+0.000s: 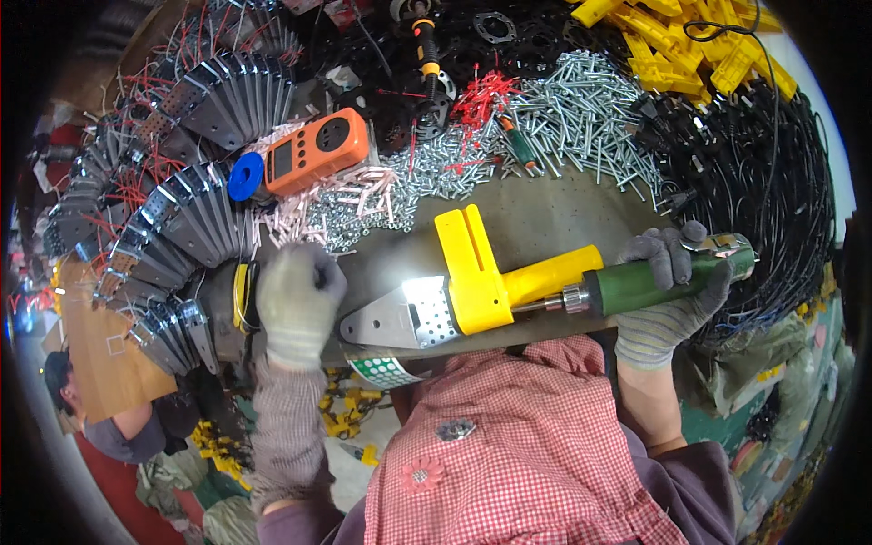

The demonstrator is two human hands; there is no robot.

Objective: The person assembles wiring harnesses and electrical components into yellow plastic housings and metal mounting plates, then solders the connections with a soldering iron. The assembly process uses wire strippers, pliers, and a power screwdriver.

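My right hand (668,295), in a grey glove, grips a green power screwdriver (640,283) with a metal lever on top. Its chuck and bit point left and reach the side of a yellow plastic housing (477,272). The housing has a yellow handle (554,272) and is joined to a grey, pointed metal plate (400,318) with small holes; the assembly lies on the bench. To the left of the plate's tip, my gloved left hand (298,295) has its fingers curled closed beside loose pink tubes (363,200). Whatever they hold, if anything, is hidden.
An orange meter (316,153) and a blue spool (245,176) lie beyond my left hand. Piled screws (586,113), yellow housings (677,41) and black cables (754,191) line the far and right sides. Wired metal plates (195,213) fan out leftward. Another person (127,431) is at lower left.
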